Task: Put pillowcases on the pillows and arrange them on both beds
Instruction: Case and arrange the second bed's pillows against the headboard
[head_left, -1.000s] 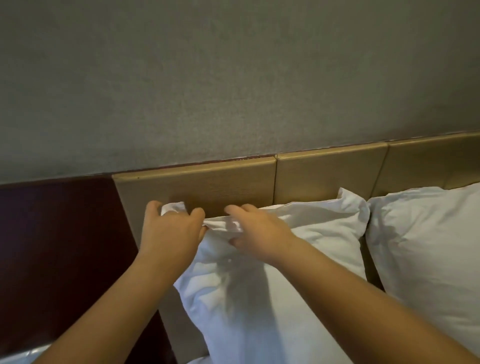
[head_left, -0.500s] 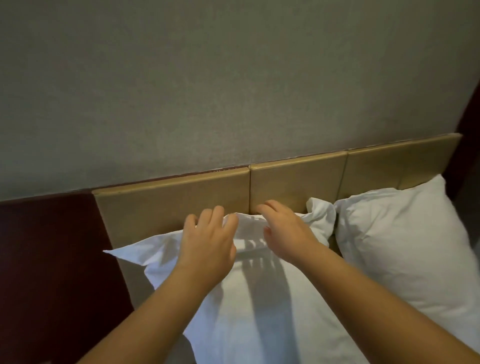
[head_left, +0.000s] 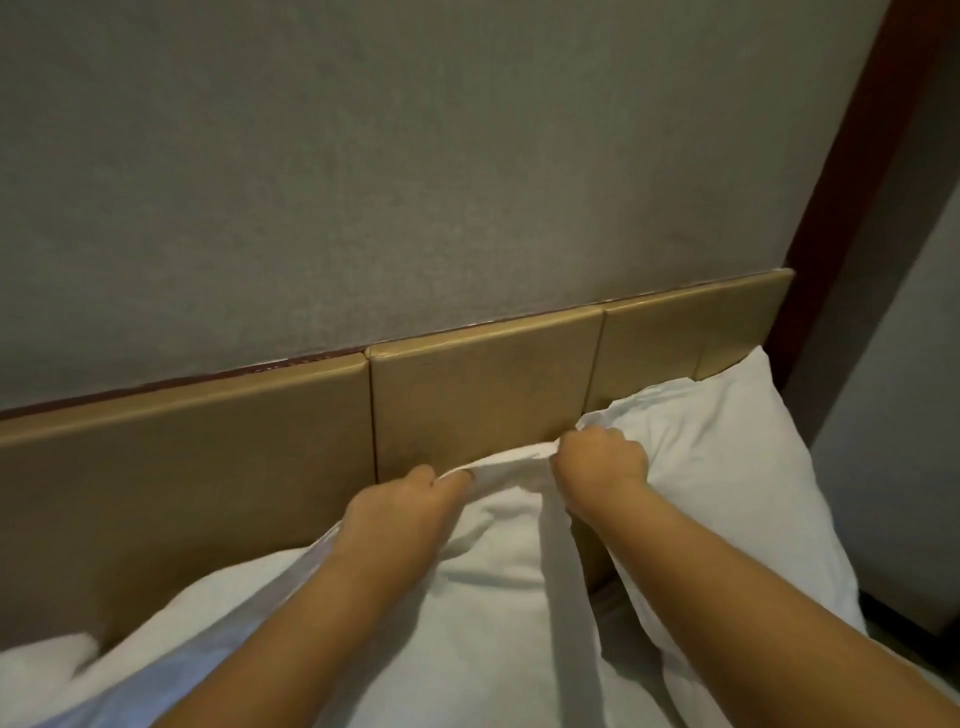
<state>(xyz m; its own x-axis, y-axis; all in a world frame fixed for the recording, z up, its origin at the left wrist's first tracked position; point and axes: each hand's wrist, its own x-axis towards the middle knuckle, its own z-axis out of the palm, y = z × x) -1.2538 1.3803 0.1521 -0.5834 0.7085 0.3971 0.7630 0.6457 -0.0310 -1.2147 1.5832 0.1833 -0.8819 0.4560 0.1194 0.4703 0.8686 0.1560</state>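
At the head of the bed, against the tan headboard (head_left: 208, 467), the left hand (head_left: 400, 512) pinched the top edge of the white pillowcase (head_left: 498, 597), its grip clenched on the cloth. The filled pillowcase leaned on the headboard between both forearms. The right hand (head_left: 597, 465) grasped the same edge in a fisted grip, and the cloth was taut between the hands. Just beside it, toward the bed's right edge, a second pillow (head_left: 727, 467) leaned.
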